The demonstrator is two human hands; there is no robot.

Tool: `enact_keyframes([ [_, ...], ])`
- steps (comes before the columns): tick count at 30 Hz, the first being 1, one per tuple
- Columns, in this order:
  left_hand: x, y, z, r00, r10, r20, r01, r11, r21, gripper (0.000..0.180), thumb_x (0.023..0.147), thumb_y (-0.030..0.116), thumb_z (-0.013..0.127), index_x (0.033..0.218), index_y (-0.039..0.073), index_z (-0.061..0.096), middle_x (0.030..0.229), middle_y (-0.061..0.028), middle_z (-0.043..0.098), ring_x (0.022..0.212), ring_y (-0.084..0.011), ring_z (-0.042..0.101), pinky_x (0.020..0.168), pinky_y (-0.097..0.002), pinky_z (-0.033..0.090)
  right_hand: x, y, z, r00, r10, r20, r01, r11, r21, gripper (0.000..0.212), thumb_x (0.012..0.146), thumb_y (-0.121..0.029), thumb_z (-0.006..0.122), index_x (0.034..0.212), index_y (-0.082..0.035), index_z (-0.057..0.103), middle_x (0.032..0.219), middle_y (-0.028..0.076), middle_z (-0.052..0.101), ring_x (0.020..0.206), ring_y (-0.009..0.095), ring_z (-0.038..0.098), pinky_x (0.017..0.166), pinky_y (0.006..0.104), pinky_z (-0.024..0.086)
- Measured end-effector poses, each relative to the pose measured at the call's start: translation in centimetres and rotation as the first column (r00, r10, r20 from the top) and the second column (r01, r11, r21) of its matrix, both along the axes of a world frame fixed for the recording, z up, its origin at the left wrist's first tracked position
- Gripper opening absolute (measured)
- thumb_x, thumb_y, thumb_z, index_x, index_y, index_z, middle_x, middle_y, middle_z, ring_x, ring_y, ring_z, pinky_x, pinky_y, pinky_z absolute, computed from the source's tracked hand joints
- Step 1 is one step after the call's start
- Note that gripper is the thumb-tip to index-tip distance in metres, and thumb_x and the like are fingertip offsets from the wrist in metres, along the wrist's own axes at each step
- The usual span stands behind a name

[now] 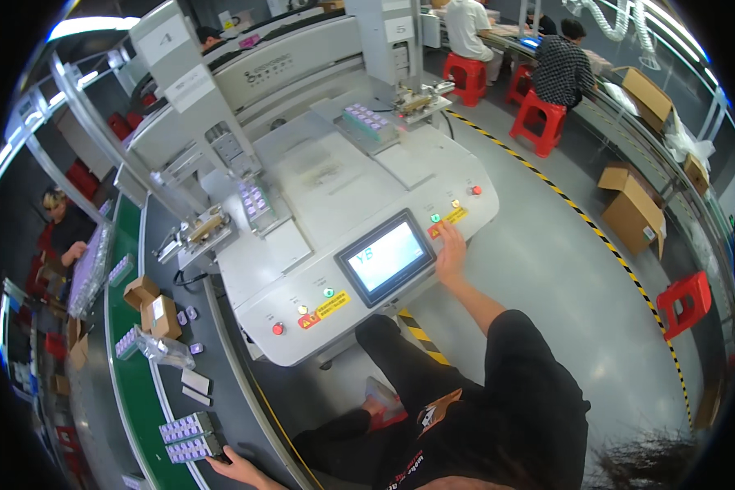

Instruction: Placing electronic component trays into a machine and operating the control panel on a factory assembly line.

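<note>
At the lower left, my left hand (241, 469) grips the near end of a dark green fixture with rows of small purple-and-white pieces (186, 437). My right hand (451, 253) rests on the machine's front panel, fingers stretched out just below a lit green button (435, 218); whether a fingertip presses anything cannot be made out. To its left is a bright touchscreen (386, 257). On the machine bed sit two more loaded fixtures, the left fixture (256, 204) and the right fixture (367, 121), each close to a metal clamp mechanism.
Beside the machine runs a green conveyor belt (143, 437), with an open carton (153, 310), a clear plastic bag (167, 351) and loose purple pieces on the adjoining ledge. A co-worker (65, 224) is at the far left. Red stools (539, 122) and cartons (633, 208) stand at right.
</note>
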State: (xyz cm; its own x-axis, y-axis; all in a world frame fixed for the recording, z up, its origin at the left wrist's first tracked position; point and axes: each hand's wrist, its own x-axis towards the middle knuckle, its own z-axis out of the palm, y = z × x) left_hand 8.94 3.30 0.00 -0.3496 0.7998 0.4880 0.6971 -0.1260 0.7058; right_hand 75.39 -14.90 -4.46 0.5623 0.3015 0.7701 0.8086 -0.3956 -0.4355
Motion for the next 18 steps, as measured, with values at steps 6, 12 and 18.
enact_keyframes([
  [6,-1.6,-1.2,0.7,0.990,0.074,-0.118,-0.084,0.993,-0.081,0.064,0.086,0.020,0.062,0.139,-0.006,0.038,0.135,-0.0261,0.042,0.122,-0.0386,0.044,0.101,-0.0423,0.039,-0.4,1.3,-0.4,0.998,0.046,0.033,-0.045,0.999,-0.010,0.056,0.077,0.006,0.044,0.132,-0.003,0.046,0.140,0.016,0.045,0.129,0.036,0.040,0.109,0.0455,0.029],
  [12,-0.1,-1.0,0.8,0.993,-0.018,0.118,0.022,0.999,-0.033,0.064,0.086,0.015,0.064,0.140,-0.006,0.036,0.134,-0.0225,0.041,0.119,-0.0332,0.047,0.101,-0.0402,0.039,0.2,0.6,-0.4,0.998,0.054,0.015,-0.054,0.998,-0.030,0.055,0.076,0.006,0.042,0.130,0.000,0.047,0.137,0.020,0.046,0.128,0.039,0.041,0.109,0.0484,0.028],
  [18,-0.1,-1.3,0.3,0.993,0.010,0.114,-0.006,0.999,-0.032,0.064,0.086,0.012,0.062,0.142,-0.003,0.034,0.135,-0.0210,0.040,0.116,-0.0313,0.049,0.100,-0.0396,0.040,-0.2,0.8,0.0,0.998,0.061,0.029,-0.059,0.997,-0.039,0.059,0.075,0.005,0.041,0.134,-0.002,0.045,0.139,0.019,0.045,0.131,0.037,0.039,0.110,0.0480,0.026],
])
